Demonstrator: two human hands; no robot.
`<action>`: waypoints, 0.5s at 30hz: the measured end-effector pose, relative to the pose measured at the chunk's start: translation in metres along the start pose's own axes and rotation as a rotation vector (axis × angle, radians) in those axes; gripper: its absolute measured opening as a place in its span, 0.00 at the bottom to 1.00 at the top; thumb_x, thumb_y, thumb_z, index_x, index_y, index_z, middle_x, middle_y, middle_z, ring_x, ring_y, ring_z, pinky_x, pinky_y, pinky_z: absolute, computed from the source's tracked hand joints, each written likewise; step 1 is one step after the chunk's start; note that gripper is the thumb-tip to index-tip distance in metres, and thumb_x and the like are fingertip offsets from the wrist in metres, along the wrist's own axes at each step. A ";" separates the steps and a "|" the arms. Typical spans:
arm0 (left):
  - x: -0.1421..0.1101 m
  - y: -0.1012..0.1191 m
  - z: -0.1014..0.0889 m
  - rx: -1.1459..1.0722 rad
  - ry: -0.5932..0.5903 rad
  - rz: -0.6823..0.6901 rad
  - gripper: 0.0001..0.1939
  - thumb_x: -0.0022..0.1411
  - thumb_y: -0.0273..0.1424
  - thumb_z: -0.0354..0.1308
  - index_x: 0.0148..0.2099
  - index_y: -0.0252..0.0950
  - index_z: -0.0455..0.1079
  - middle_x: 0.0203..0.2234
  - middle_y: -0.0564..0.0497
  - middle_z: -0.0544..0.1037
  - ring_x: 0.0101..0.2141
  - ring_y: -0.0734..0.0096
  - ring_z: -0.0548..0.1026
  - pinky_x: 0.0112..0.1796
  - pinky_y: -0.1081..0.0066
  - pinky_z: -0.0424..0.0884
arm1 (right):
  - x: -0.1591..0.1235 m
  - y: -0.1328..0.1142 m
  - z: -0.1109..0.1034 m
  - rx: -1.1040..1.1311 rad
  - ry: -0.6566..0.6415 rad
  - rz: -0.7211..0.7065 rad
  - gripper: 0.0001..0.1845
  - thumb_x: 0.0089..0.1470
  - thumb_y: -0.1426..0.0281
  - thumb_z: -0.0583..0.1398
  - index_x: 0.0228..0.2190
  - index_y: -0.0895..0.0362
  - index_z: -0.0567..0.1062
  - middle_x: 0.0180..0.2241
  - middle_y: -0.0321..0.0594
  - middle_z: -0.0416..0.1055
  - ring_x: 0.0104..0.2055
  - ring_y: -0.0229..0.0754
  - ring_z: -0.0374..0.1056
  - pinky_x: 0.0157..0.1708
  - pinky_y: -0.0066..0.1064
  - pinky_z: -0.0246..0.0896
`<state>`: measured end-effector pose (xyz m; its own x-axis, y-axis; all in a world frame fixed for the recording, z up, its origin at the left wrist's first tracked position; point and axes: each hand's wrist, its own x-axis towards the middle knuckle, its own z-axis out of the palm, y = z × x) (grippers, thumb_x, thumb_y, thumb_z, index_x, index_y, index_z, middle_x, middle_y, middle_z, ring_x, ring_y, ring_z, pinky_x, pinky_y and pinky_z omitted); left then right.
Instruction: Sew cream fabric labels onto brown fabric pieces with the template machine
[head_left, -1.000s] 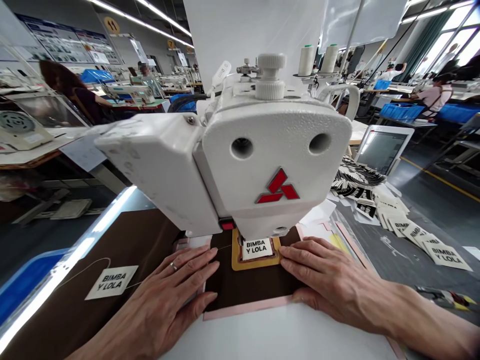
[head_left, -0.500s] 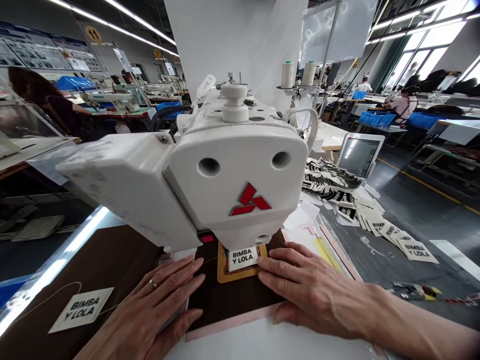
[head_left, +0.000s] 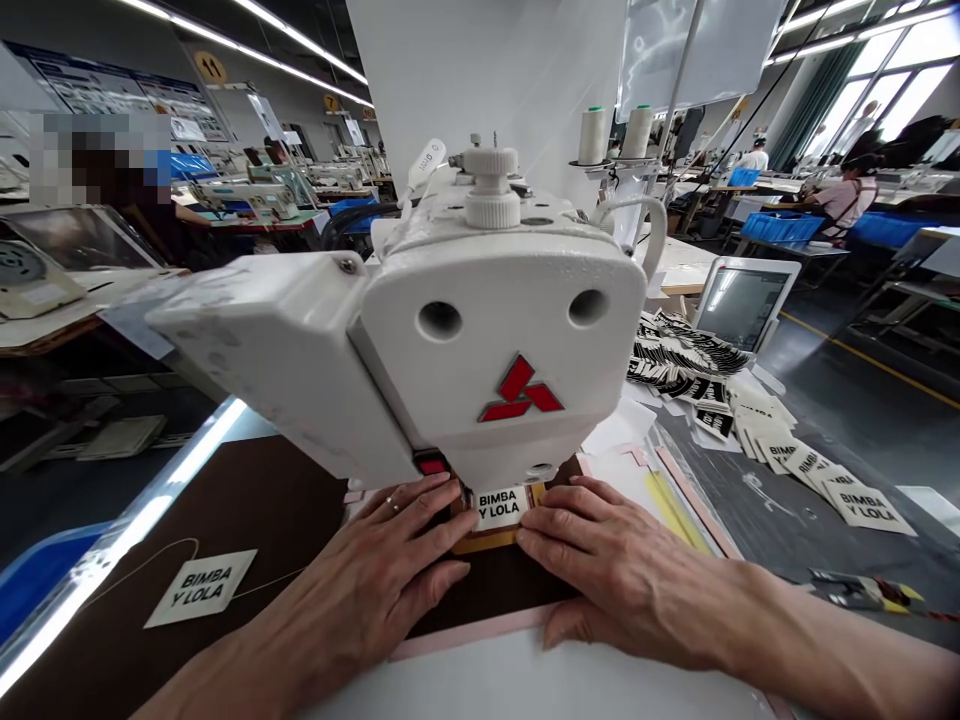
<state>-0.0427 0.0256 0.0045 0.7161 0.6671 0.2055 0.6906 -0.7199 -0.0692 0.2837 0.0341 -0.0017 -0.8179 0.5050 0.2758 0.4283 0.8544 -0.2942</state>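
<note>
A white sewing machine head [head_left: 480,330] with a red emblem stands in front of me. Under it lies a white fabric label [head_left: 499,508] printed BIMBA Y LOLA, inside a yellow-brown frame [head_left: 487,543] on dark brown fabric [head_left: 495,585]. My left hand [head_left: 382,560], a ring on one finger, lies flat with its fingertips at the frame's left side. My right hand [head_left: 607,560] rests flat too, its fingertips at the label's right edge. Another BIMBA Y LOLA label [head_left: 201,588], with thread running to it, lies on the brown fabric at left. The needle is hidden behind the machine head.
At right, a heap of black-and-white labels [head_left: 686,350] and a fanned row of white labels [head_left: 866,505] lie on the grey table. Thread snips [head_left: 862,590] lie nearer me. A tablet-like screen [head_left: 746,300] stands behind. Two thread cones [head_left: 592,137] rise at the back.
My left hand has moved right, bringing its fingertips onto the frame's left side. The right hand stays at the label's right edge. The whole view has shifted slightly.
</note>
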 end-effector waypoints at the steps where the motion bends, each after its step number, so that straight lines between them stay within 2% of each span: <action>1: 0.001 0.001 -0.001 0.007 -0.015 -0.006 0.22 0.79 0.40 0.55 0.71 0.50 0.68 0.61 0.48 0.79 0.61 0.55 0.76 0.58 0.55 0.77 | 0.000 0.000 0.001 0.000 -0.005 0.000 0.34 0.71 0.45 0.59 0.64 0.57 0.71 0.62 0.47 0.74 0.65 0.56 0.66 0.66 0.50 0.61; 6: 0.001 0.002 -0.004 0.011 -0.086 -0.034 0.23 0.79 0.43 0.56 0.72 0.57 0.66 0.62 0.50 0.78 0.60 0.55 0.78 0.56 0.58 0.78 | -0.002 -0.002 0.001 0.009 -0.013 0.006 0.34 0.72 0.46 0.58 0.65 0.58 0.70 0.63 0.47 0.73 0.65 0.56 0.65 0.64 0.51 0.61; 9: 0.003 0.001 -0.002 -0.012 -0.024 0.004 0.25 0.78 0.41 0.57 0.73 0.56 0.64 0.60 0.53 0.80 0.60 0.60 0.78 0.58 0.62 0.75 | -0.001 -0.003 0.001 0.017 -0.001 0.000 0.33 0.73 0.47 0.57 0.64 0.59 0.71 0.63 0.48 0.74 0.64 0.55 0.66 0.64 0.49 0.62; 12: 0.007 0.002 0.003 -0.069 0.077 0.037 0.24 0.78 0.44 0.58 0.72 0.52 0.68 0.58 0.56 0.82 0.58 0.61 0.79 0.60 0.63 0.73 | 0.000 -0.002 0.003 0.011 0.033 -0.013 0.34 0.72 0.46 0.59 0.64 0.58 0.72 0.63 0.48 0.74 0.64 0.54 0.66 0.65 0.48 0.62; 15: 0.009 0.002 0.009 -0.075 0.092 0.014 0.26 0.77 0.46 0.58 0.73 0.52 0.66 0.62 0.57 0.79 0.58 0.60 0.80 0.59 0.62 0.74 | 0.000 -0.001 0.006 0.001 0.037 -0.014 0.35 0.71 0.45 0.59 0.64 0.58 0.71 0.62 0.49 0.74 0.64 0.54 0.66 0.64 0.48 0.62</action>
<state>-0.0337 0.0316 -0.0027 0.7109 0.6387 0.2943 0.6685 -0.7438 -0.0006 0.2809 0.0330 -0.0067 -0.8094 0.4967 0.3133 0.4163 0.8616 -0.2905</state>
